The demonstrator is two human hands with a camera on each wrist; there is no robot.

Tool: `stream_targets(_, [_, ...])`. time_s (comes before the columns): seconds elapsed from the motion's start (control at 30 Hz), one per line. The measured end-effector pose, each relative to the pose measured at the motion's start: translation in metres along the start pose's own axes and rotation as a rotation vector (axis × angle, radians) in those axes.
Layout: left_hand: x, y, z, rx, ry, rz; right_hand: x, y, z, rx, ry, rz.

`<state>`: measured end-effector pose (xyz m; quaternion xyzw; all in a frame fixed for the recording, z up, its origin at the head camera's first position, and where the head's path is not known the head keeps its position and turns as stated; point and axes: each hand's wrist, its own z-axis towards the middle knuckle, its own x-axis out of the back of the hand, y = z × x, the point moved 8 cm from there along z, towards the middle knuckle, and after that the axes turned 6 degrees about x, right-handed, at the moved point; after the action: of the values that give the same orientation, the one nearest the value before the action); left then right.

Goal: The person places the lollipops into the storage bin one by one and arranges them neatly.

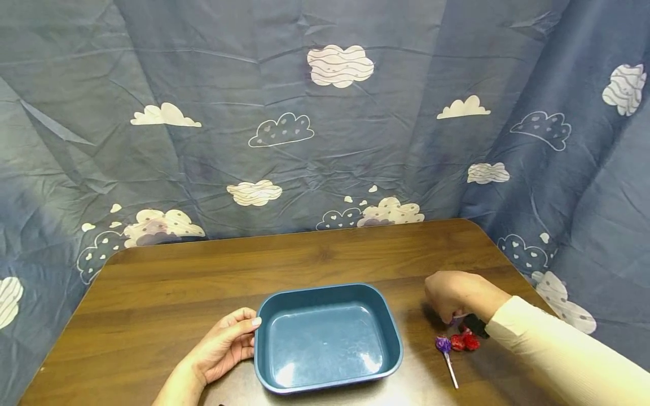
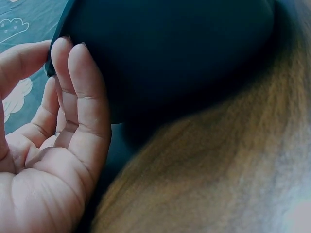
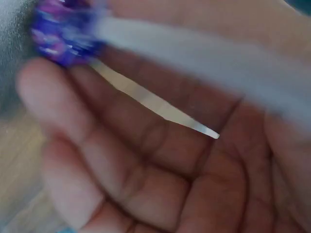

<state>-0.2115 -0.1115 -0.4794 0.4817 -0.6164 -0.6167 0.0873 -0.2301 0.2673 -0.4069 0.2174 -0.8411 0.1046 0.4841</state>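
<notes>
While the left hand [image 1: 225, 342] pinches the blue tray [image 1: 327, 345] by its rim, the right hand [image 1: 459, 294], near wrapped candies [image 1: 457, 342] on the table [image 1: 178, 282], clasps a purple lollipop [image 3: 67, 33], its head at the fingertips, its white stick [image 3: 194, 53] slanting over the palm.

Head camera: above the table's [image 1: 152, 293] near side, facing forward and down, far enough back to frame the left hand [image 1: 223, 347], right hand [image 1: 456, 293] and cloud-print curtain [image 1: 396, 129]. Left wrist: close at the palm, facing the blue tray's [image 1: 325, 341] outer wall; hand and tray shared with head. Right wrist: nearest, looking across palm to fingers, a lollipop's [image 3: 67, 31] stick blurred by closeness; right hand shared with head.
</notes>
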Motion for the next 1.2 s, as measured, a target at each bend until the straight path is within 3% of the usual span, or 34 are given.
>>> stream_targets(0.27, [0.003,-0.001,0.000,0.004,0.003,-0.002,0.021,0.006,-0.007,0.086,0.286,0.097])
stream_targets(0.67, [0.004,0.000,-0.001,-0.002,0.003,-0.006,0.060,-0.006,-0.013,0.178,0.548,0.347])
stream_targets(0.9, [0.004,-0.001,0.000,0.003,0.008,0.000,0.084,-0.034,-0.017,0.243,0.587,0.461])
stream_targets(1.2, [0.006,0.001,0.002,0.005,0.015,-0.002,0.102,-0.065,-0.010,0.288,0.568,0.485])
